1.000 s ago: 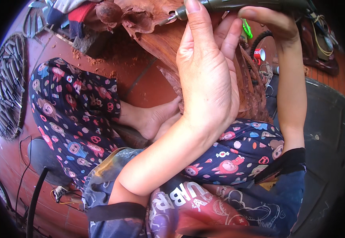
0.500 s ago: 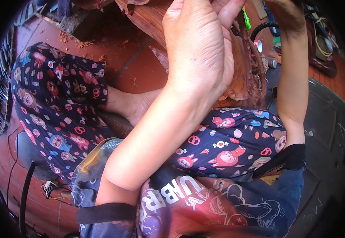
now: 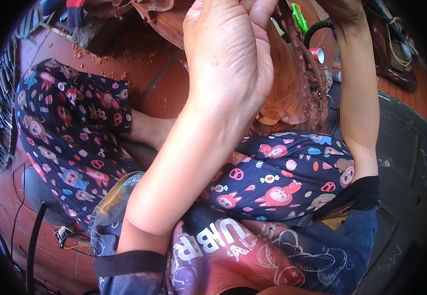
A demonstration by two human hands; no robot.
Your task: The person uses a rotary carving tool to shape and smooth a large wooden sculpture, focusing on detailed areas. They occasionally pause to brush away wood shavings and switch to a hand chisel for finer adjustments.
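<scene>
Against carved wood (image 3: 292, 93), left hand (image 3: 228, 59) now larger in view, fingers cropped, grip unclear, right hand (image 3: 343, 10) mostly cropped.

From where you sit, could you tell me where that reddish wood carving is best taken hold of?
Probably the smooth, rounded lower lobe of the wood carving, taken from the left, where the left hand already rests on it. Its right edge is ridged and crowded by a black cable.

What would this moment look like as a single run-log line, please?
left hand: resting on carved wood piece | right hand: mostly out of frame | seated, legs crossed
</scene>
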